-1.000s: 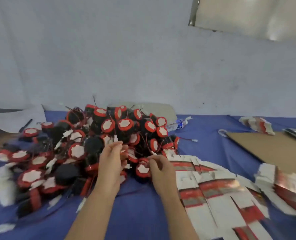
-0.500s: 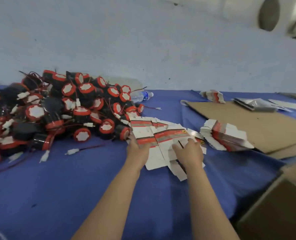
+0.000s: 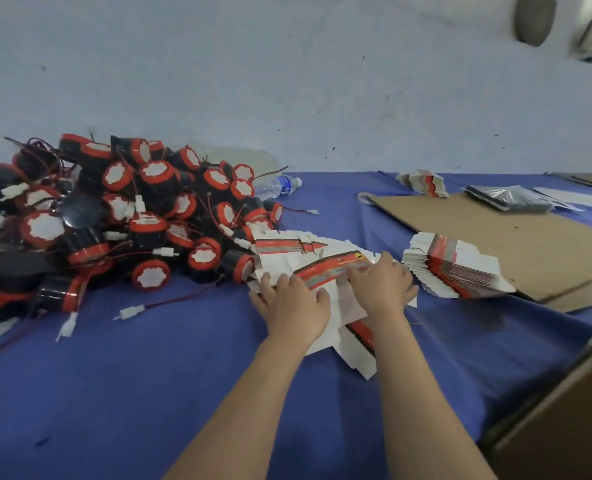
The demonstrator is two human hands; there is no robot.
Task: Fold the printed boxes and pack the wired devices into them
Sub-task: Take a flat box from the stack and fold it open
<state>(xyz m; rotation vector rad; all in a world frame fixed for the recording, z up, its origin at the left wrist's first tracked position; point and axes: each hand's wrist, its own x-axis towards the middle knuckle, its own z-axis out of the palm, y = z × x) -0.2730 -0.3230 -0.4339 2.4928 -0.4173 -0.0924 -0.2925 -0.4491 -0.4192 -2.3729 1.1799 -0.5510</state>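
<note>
Since nothing is folded yet, both hands are on the loose spread of flat printed boxes (image 3: 325, 270), which lies on the blue cloth (image 3: 149, 393) just beside the heap of wired devices (image 3: 142, 216): the left hand (image 3: 294, 306) presses flat with fingers spread, probably pinning the pile, while the right hand (image 3: 379, 285) covers the top blank, its grip unclear to me

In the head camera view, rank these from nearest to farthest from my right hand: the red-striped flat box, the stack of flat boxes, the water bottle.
1. Red-striped flat box: under the right hand, whose fingers touch it.
2. Stack of flat boxes: just to the hand's right, on the cloth.
3. Water bottle: far back and left, lying beside the device pile.
</note>
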